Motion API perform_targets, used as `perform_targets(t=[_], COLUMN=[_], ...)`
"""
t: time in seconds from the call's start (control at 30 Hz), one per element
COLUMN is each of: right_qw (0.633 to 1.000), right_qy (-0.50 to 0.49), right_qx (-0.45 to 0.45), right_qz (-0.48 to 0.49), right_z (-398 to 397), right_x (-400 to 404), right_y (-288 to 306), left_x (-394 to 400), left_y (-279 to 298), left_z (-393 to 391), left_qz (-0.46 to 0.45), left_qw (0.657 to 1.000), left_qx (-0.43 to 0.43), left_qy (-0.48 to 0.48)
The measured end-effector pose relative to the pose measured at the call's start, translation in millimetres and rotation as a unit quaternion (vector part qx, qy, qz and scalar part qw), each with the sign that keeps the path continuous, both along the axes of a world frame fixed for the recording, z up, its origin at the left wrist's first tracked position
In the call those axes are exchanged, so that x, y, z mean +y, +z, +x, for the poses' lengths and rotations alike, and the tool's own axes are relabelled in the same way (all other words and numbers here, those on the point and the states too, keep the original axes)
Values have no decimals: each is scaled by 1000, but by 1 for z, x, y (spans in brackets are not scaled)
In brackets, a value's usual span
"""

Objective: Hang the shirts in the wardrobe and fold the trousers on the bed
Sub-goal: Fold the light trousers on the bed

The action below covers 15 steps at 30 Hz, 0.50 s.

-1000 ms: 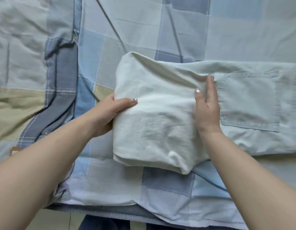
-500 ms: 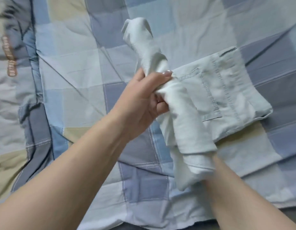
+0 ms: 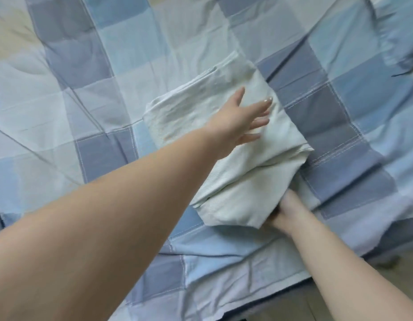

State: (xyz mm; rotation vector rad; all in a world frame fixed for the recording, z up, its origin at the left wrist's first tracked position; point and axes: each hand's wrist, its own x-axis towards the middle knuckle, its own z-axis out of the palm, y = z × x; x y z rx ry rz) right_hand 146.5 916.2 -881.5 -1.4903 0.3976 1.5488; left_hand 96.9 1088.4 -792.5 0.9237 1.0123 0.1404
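Note:
The pale mint-white trousers [image 3: 242, 177] lie folded into a thick rectangular bundle in the middle of the bed. My left hand [image 3: 240, 119] rests flat on top of the bundle with its fingers straight and spread. My right hand [image 3: 285, 212] is at the bundle's near right corner, with its fingers tucked under the fabric and hidden from view.
The bed is covered by a checked quilt [image 3: 96, 93] in blue, grey and cream squares, creased in places. The quilt's near edge [image 3: 293, 283] hangs over the bed at the bottom right, with a strip of floor [image 3: 386, 286] beyond it.
The rolled-up leg section I held upright half a second ago has been laid over the pocket part, making one flat bundle. My left hand let go and now lies flat on top.

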Motion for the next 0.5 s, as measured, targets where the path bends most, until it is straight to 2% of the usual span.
perform_targets(t=[0.07, 0.13, 0.17, 0.2, 0.27, 0.37, 0.43, 0.5], right_qw=[997, 977, 960, 941, 903, 870, 875, 905], right_qy=[-41, -87, -79, -43, 86, 293, 351, 345], right_qx=[-58, -193, -266, -334, -422, -396, -332, -248], right_qz=[-21, -35, -33, -24, 5, 4, 4, 21], right_z=[27, 65, 82, 95, 106, 110, 108, 103], right_x=[-1, -1, 6, 13, 34, 73, 84, 78], right_y=[2, 5, 7, 10, 12, 14, 12, 10], left_x=[-4, -6, -10, -14, -24, -29, -27, -26], left_y=[-17, -32, -39, -45, -58, -70, -75, -81], left_z=[-32, -73, -93, -110, -130, -133, -134, -141], left_qz=[99, 234, 262, 251, 132, -83, -105, -68], left_qw=[989, 937, 909, 895, 908, 942, 949, 953], left_qx=[56, 146, 186, 217, 243, 174, 147, 148], left_qy=[96, 216, 265, 300, 315, 276, 256, 256])
